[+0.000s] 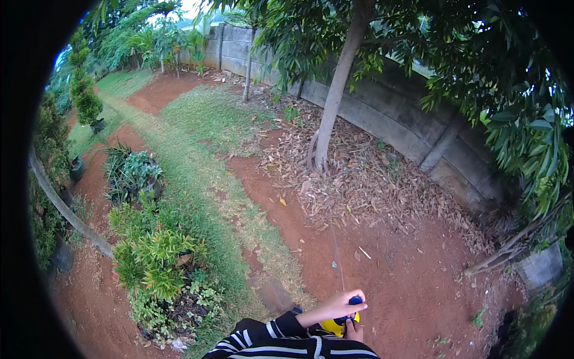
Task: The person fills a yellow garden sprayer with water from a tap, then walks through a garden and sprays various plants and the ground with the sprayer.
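A yellow and dark-blue rounded thing, possibly a reel, sits between my hands close to my body at the lower edge. My left hand reaches in from the left, its fingers closed round the dark-blue upper part. Below it, my right hand grips the thing's right side, partly cut off by my body. A thin pale line runs from near my hands up over the red soil toward the dry leaves. Striped black-and-white sleeves cover my arms.
A tree trunk rises from dry leaves before a grey concrete wall. Leafy shrubs and potted plants line the grass strip on the left. Branches and a grey block stand at the right.
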Demonstrator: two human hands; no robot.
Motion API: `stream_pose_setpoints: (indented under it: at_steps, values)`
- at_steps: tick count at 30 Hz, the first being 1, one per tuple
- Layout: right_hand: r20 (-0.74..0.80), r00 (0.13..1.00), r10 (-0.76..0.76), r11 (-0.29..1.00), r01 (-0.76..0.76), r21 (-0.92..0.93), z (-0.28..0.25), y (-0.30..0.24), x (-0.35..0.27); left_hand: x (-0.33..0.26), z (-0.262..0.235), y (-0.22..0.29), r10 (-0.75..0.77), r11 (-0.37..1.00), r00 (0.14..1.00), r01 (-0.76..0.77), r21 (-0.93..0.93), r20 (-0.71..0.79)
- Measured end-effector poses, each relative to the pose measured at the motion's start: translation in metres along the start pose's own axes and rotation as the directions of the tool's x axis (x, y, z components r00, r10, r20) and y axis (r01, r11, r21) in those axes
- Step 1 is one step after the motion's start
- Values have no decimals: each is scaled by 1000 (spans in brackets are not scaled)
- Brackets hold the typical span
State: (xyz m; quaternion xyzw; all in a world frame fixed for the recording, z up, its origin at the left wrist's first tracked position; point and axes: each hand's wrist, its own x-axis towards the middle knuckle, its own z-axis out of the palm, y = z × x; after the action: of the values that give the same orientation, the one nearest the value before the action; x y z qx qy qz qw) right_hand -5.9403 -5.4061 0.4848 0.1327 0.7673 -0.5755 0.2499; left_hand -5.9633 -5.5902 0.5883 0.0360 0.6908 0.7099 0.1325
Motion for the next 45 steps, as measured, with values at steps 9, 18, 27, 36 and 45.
stream_pose_setpoints:
  at_steps: [9, 18, 27, 36, 45]
  values:
    - [49, 997, -56, 998, 54, 34, 7, -23, 85, 85, -24, -87, 14, 970, 992, 18, -244, 128]
    - [7, 1000, 26, 999, -26, 29, 31, -34, 108, 94, -44, -84, 48, 997, 994, -54, -60, -99]
    - [-171, 985, -35, 996, 48, 72, 106, -58, 94, 72, -122, -45, 52, 997, 999, -52, 59, 3]
    - [-313, 873, -374, 854, 456, 251, 212, -215, 57, 18, -281, -13, 288, 837, 946, -173, 520, -149]
    - [-453, 764, -460, 676, 632, 379, 300, -304, 31, -1, -361, -109, -463, 858, 881, 416, -302, -101]
